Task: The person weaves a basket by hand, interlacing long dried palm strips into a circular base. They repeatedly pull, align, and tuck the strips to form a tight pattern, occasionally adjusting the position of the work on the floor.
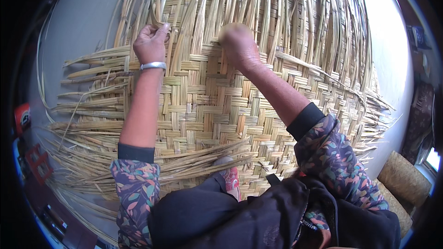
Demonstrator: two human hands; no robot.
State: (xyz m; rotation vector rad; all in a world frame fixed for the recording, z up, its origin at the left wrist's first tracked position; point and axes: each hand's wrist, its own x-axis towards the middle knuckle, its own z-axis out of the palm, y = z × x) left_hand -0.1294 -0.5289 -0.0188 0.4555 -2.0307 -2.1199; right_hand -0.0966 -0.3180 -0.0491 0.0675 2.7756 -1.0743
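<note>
A large mat of flattened reed strips, woven over and under in bands, spreads across the floor in front of me. At its far left part, my left hand pinches a bundle of reed strips between thumb and fingers, and the strips rise away from me. A silver bangle circles that wrist. My right hand is over the mat's far middle, at the unwoven strips. It is blurred, so whether its fingers hold a strip cannot be seen.
Loose reed strips lie across the near weave, beside my shoe. Strip ends stick out past the left edge onto the grey floor. Rolled woven mats are at the right. A red stool-like frame stands at the left.
</note>
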